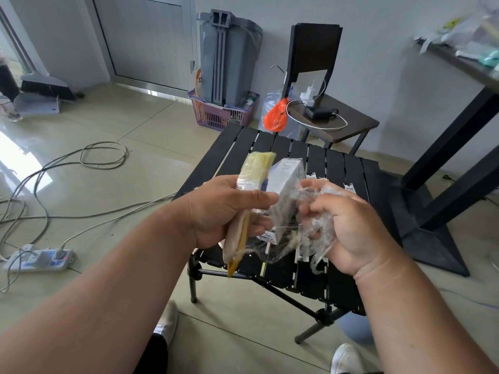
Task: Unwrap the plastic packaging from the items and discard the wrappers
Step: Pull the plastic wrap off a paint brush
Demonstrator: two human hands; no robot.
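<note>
My left hand (pixel 226 209) grips a paintbrush (pixel 256 168) with pale yellow bristles and a wooden handle, together with a small white box (pixel 286 184) pressed against it. Both are held above the black slatted table (pixel 334 163). Clear plastic wrap (pixel 318 211) is bunched around the box's right side and trails below it. My right hand (pixel 348 222) clutches that crumpled wrap, fingers curled into it. Part of the box's lower end is hidden by the wrap.
A grey bin (pixel 229 55) stands in a purple basket (pixel 221 114) by the far wall. A dark chair (pixel 329 114) with a charger and an orange bag (pixel 275 117) sits behind the table. Cables and a power strip (pixel 40 260) lie on the floor at left.
</note>
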